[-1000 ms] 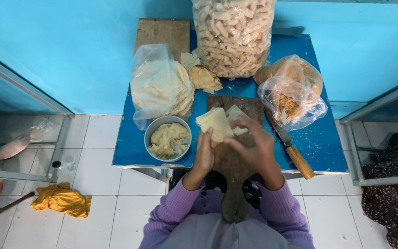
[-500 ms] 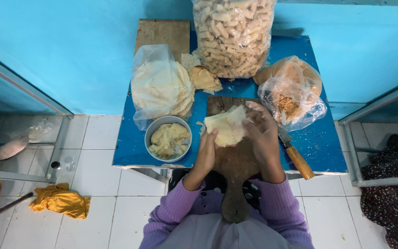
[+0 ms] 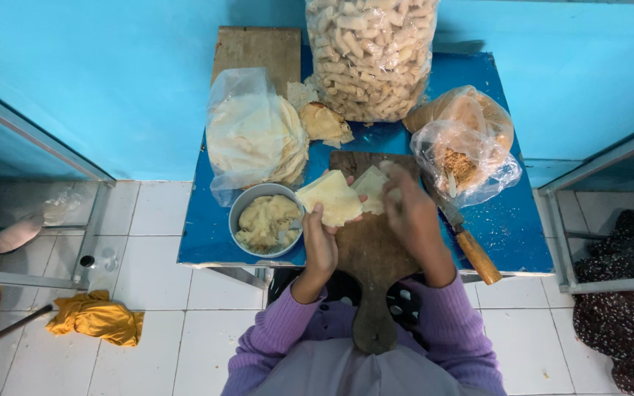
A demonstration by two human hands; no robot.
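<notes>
On the white tiles at the far left lies a crumpled yellow cloth (image 3: 97,317). Then comes the small blue table (image 3: 508,227). At its left end a clear plastic bag (image 3: 252,136) is stuffed with a stack of thin, pale round wrappers. Just in front of it a grey metal bowl (image 3: 266,221) holds a lumpy, pale yellow filling.

Right beside the bowl, the left hand (image 3: 321,246) pinches a pale square wrapper (image 3: 331,198) between thumb and fingers, holding it above the dark wooden board (image 3: 370,264). A second wrapper piece (image 3: 371,187) sits next to it at the fingertips of the right hand (image 3: 411,213), which is blurred; its fingers curl loosely, and I cannot tell if they actually grip it.

At the back stands a tall clear bag (image 3: 370,55) full of pale, finger-shaped pieces. Further right a knotted plastic bag (image 3: 467,147) holds brownish crumbs, and a wooden-handled knife (image 3: 471,248) lies along the board's right edge.
</notes>
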